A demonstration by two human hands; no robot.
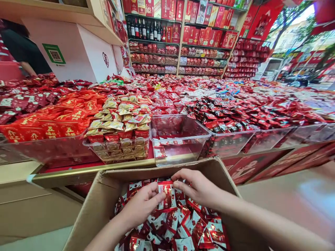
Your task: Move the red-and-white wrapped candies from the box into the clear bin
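A cardboard box (90,205) filled with red-and-white wrapped candy packets (183,226) stands open below me. Over the packets, my left hand (146,202) pinches the left edge of one upright red-and-white packet (167,195), thumb across its front. My right hand (195,186) has its thumb and fingers at the top right corner of the same packet. Just beyond the box sits a clear plastic bin (180,146) with a few packets lying low in it.
Bins of gold durian packets (123,122), orange-red packets (65,118) and dark red packets (227,115) line the counter. A gold counter edge (104,170) runs behind the box. Shelves (180,45) of bottles and gift boxes rise behind. A person in dark clothing (26,45) is at left.
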